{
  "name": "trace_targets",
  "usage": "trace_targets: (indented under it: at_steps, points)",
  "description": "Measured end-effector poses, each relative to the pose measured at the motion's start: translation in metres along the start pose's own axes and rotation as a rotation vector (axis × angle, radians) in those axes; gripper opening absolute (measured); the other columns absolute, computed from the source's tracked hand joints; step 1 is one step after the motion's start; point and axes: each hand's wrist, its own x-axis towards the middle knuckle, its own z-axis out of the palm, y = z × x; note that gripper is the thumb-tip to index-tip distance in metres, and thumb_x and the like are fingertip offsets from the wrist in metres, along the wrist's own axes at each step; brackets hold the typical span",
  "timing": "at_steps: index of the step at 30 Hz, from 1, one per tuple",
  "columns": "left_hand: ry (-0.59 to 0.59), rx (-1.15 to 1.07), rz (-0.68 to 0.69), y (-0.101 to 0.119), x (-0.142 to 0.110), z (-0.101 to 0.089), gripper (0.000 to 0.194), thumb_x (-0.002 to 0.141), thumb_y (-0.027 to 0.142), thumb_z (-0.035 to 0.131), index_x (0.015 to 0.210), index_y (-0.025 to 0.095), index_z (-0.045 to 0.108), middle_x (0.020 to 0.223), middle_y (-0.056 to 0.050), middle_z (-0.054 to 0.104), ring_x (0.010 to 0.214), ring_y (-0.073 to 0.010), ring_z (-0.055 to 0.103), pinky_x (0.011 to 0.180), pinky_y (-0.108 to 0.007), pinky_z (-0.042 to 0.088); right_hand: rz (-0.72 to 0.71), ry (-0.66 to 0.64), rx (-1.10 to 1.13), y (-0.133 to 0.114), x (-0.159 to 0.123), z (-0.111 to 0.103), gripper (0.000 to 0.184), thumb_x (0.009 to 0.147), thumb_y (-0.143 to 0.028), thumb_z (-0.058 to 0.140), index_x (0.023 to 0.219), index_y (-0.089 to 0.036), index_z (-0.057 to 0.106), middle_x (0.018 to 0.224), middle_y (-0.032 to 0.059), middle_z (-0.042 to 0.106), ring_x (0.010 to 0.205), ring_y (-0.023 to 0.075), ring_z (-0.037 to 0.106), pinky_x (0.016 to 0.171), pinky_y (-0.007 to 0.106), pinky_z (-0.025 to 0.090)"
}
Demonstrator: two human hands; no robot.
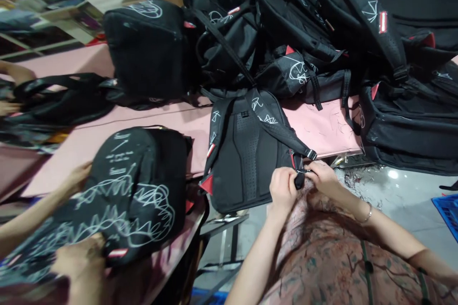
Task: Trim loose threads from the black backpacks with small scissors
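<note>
A black backpack (246, 152) lies with its padded back panel up at the table's front edge, white scribbles on its shoulder straps. At its lower right corner my left hand (284, 187) is closed in a pinch on a short black strap (299, 180). Close beside it, my right hand (323, 178) has its fingers pressed together near the same strap. A thin, shiny bit shows at its fingertips, too small to make out. Just above the hands is the black buckle (312, 154) of the shoulder strap (275, 126).
More black backpacks (289, 9) are heaped at the back, and another (411, 128) stands at right. On the left, a co-worker's hands (80, 259) handle a scribbled backpack (139, 190). Pink tabletop (318, 126) shows between bags; a blue crate (447, 214) sits on the floor.
</note>
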Motion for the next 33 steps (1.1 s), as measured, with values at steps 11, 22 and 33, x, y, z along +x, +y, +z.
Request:
trace_targets:
  at_steps: [11, 22, 33]
  points:
    - [0.063, 0.401, -0.329, -0.004, -0.062, 0.008, 0.033, 0.079, 0.048, 0.052, 0.063, 0.020, 0.050, 0.050, 0.001, 0.053, 0.051, -0.0130, 0.049, 0.052, -0.026, 0.027, 0.134, 0.176, 0.423, -0.011, -0.002, 0.021, 0.026, 0.075, -0.024, 0.058, 0.100, -0.017, 0.059, 0.087, 0.0038, 0.061, 0.076, 0.0146, 0.055, 0.070, 0.027, 0.046]
    - [0.132, 0.241, -0.214, -0.011, -0.078, 0.008, 0.020, 0.088, 0.027, 0.038, 0.078, 0.018, 0.053, 0.068, -0.003, 0.061, 0.065, -0.0133, 0.056, 0.063, -0.025, 0.039, -0.328, 0.057, 0.235, -0.015, -0.005, 0.039, 0.045, 0.072, -0.005, 0.043, 0.109, -0.023, 0.061, 0.111, 0.0056, 0.058, 0.102, 0.0160, 0.055, 0.088, 0.032, 0.046]
    - [0.156, 0.557, -0.314, -0.060, -0.094, -0.043, 0.018, 0.081, 0.022, 0.041, 0.064, 0.019, 0.046, 0.059, -0.003, 0.052, 0.057, -0.0152, 0.049, 0.055, -0.027, 0.029, -0.397, 0.180, 0.097, 0.004, -0.022, 0.059, 0.058, 0.065, 0.000, 0.037, 0.117, -0.022, 0.053, 0.116, 0.0077, 0.055, 0.108, 0.0197, 0.053, 0.090, 0.038, 0.047]
